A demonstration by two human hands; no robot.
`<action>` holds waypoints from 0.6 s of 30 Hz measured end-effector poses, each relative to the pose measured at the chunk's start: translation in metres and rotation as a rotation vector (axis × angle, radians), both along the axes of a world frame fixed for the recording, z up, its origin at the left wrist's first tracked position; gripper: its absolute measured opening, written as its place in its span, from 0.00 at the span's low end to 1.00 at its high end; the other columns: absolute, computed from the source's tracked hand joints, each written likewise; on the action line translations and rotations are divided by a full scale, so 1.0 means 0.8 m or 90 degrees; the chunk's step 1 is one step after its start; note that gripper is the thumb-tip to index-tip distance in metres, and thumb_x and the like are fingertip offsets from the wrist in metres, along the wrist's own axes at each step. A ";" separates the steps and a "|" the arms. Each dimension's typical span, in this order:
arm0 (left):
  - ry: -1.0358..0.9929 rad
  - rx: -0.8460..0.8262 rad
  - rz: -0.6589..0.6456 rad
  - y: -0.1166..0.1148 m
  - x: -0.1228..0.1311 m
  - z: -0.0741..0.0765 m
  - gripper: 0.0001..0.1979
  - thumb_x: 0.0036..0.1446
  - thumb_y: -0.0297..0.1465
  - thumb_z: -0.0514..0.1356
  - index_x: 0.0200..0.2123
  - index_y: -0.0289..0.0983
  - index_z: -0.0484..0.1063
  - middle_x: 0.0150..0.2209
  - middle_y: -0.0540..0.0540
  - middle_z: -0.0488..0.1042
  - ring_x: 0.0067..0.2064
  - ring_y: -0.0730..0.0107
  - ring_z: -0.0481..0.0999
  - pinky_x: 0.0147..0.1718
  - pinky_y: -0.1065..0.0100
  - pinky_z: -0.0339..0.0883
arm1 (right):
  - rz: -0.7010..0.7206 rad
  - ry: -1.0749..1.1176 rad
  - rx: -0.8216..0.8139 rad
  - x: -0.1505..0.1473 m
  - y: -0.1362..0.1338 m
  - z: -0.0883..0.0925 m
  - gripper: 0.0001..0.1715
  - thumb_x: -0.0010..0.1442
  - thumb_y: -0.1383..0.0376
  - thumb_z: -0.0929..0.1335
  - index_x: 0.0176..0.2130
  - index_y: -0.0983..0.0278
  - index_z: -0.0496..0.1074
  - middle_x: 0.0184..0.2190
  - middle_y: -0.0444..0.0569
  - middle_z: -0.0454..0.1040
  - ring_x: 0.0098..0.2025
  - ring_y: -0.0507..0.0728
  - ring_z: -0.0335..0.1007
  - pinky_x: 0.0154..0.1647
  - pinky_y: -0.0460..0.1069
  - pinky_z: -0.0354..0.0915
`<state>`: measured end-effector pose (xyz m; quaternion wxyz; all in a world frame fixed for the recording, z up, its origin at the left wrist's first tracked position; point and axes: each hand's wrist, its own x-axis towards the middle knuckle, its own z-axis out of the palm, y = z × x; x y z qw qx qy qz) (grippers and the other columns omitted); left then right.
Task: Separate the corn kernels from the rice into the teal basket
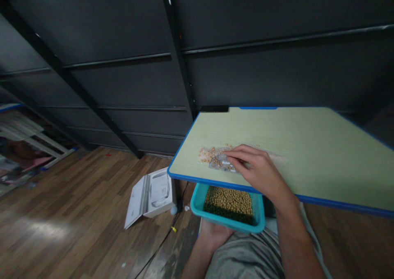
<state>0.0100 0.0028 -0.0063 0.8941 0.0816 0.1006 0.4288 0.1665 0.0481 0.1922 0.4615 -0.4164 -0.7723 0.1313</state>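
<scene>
My right hand [252, 166] reaches over the pale table, thumb and fingertips pinched together at a crumpled clear plastic bag [220, 160] that lies flat. Small yellowish beans [212, 151] are scattered on and around the plastic. Below the table's front edge is a turquoise plastic basket [227, 221], filled with round tan beans [235, 199] on one side and dark green ones toward me. My left hand [214, 234] supports this basket from underneath, its fingers mostly hidden by it.
The folding table [308, 147] has a blue rim and stands against a dark panelled wall. A black flat object [214, 109] is at its back left corner. On the wooden floor lie an opened white box [158, 190] and a black cable [163, 242]. A white rack [33, 135] stands far left.
</scene>
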 end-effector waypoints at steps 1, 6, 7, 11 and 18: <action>-0.015 -0.004 0.010 0.000 0.000 -0.001 0.23 0.66 0.42 0.47 0.55 0.45 0.75 0.60 0.42 0.74 0.62 0.56 0.69 0.62 0.50 0.56 | 0.002 0.001 -0.002 0.000 -0.001 0.000 0.16 0.66 0.71 0.67 0.48 0.56 0.79 0.44 0.47 0.80 0.45 0.57 0.77 0.48 0.54 0.71; -0.031 -0.016 0.012 -0.001 0.000 0.001 0.23 0.66 0.41 0.47 0.53 0.43 0.76 0.59 0.41 0.74 0.63 0.57 0.69 0.63 0.50 0.55 | 0.004 0.016 0.010 -0.001 -0.006 0.004 0.16 0.65 0.72 0.67 0.48 0.57 0.79 0.44 0.47 0.80 0.45 0.57 0.77 0.48 0.54 0.72; -0.031 -0.017 0.008 0.000 0.000 0.002 0.23 0.66 0.42 0.47 0.53 0.43 0.76 0.59 0.41 0.74 0.63 0.57 0.69 0.63 0.50 0.55 | 0.000 0.018 0.015 -0.001 -0.007 0.005 0.16 0.66 0.71 0.67 0.48 0.57 0.79 0.45 0.47 0.80 0.45 0.57 0.76 0.48 0.54 0.71; -0.048 -0.018 0.017 0.000 0.000 0.008 0.22 0.66 0.41 0.47 0.55 0.44 0.74 0.61 0.41 0.72 0.63 0.58 0.69 0.63 0.50 0.55 | -0.018 0.016 0.019 0.001 -0.005 0.006 0.16 0.66 0.70 0.67 0.48 0.56 0.79 0.45 0.48 0.80 0.45 0.56 0.76 0.47 0.54 0.71; -0.025 -0.026 0.008 -0.003 -0.003 0.007 0.22 0.66 0.41 0.49 0.58 0.47 0.72 0.60 0.44 0.74 0.62 0.58 0.70 0.63 0.51 0.56 | 0.003 0.009 0.003 0.002 -0.001 0.002 0.16 0.66 0.71 0.67 0.48 0.56 0.79 0.45 0.47 0.80 0.45 0.56 0.77 0.48 0.53 0.71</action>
